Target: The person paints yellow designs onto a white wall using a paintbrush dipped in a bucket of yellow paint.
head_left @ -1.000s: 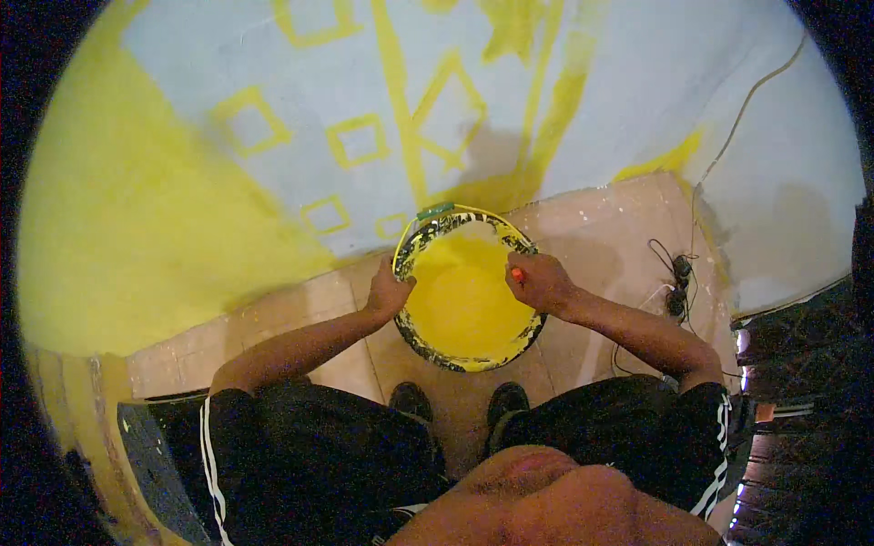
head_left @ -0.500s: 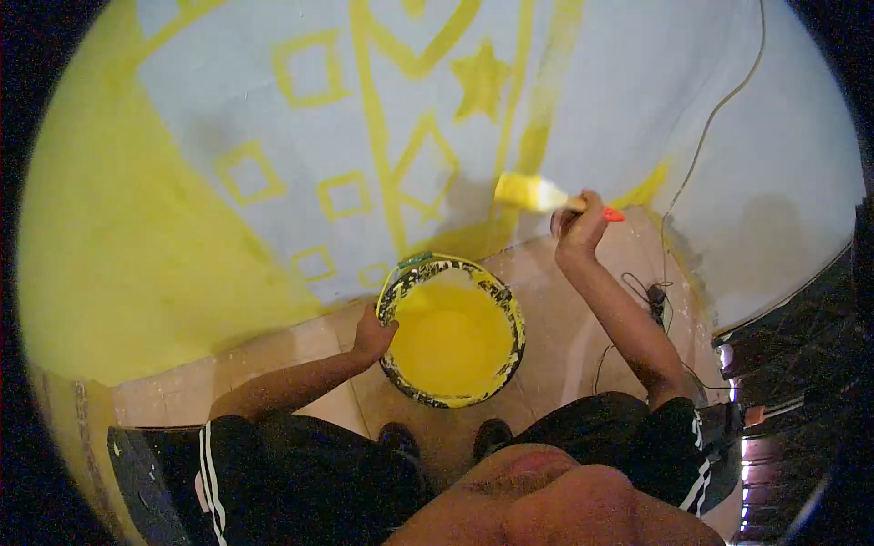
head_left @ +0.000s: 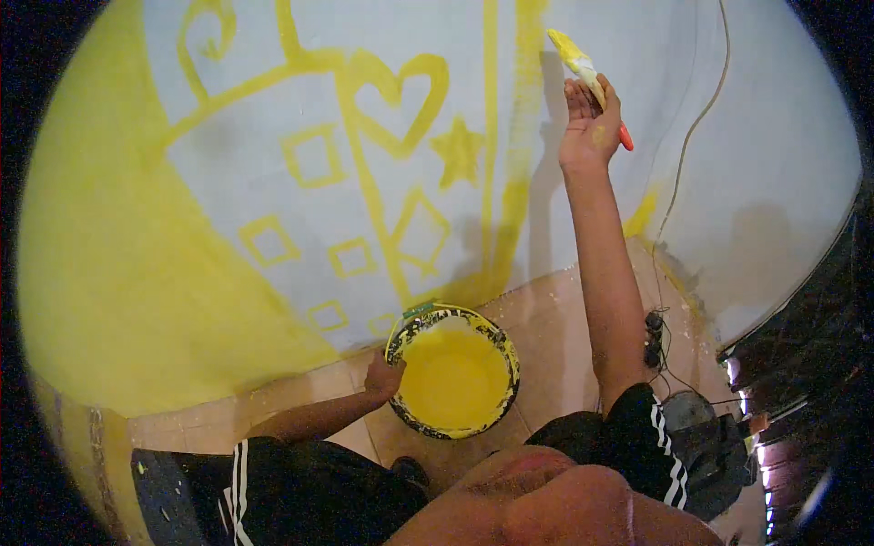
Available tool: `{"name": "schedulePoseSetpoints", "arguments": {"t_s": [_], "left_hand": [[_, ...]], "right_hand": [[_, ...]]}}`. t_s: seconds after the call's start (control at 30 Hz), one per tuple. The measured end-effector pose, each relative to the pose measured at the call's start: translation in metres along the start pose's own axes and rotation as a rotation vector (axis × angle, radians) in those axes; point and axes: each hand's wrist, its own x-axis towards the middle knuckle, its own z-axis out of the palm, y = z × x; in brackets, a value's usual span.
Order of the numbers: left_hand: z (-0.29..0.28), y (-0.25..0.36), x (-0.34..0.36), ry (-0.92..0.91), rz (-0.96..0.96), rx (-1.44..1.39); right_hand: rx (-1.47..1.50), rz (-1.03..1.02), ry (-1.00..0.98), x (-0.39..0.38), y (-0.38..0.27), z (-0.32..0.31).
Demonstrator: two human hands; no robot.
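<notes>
My right hand [head_left: 592,127] is raised against the pale wall, closed round a paintbrush [head_left: 574,55] with yellow-coated bristles and a red-tipped handle. The bristles point up and left, near a vertical yellow stroke; whether they touch the wall is hard to tell. My left hand [head_left: 384,378] grips the left rim of a black, paint-smeared bucket [head_left: 452,373] of yellow paint, which stands on the tiles at the wall's foot. Painted on the wall [head_left: 619,55] are yellow squares, a heart, a star, a diamond and long lines, with solid yellow at the left.
A long cable [head_left: 683,164] runs down the wall at the right to a tangle of black plugs and wires [head_left: 654,337] on the tiled floor [head_left: 537,337]. The wall curves away at the right above a dark, slatted area [head_left: 801,300].
My right hand has lifted the brush from the bucket up along the wall. My left hand still holds the bucket. The view has shifted, showing more of the upper wall.
</notes>
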Motion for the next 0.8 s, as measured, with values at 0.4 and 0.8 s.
{"name": "schedulePoseSetpoints", "arguments": {"t_s": [0.4,0.8], "left_hand": [[-0.034,0.038,0.039,-0.713,-0.83,-0.102],[-0.016,0.094,0.008,-0.634,-0.864,-0.142]], "right_hand": [[-0.116,-0.231,-0.169,0.011,-0.012,0.076],[-0.353,-0.165,-0.034,-0.018,-0.013,0.082]]}}
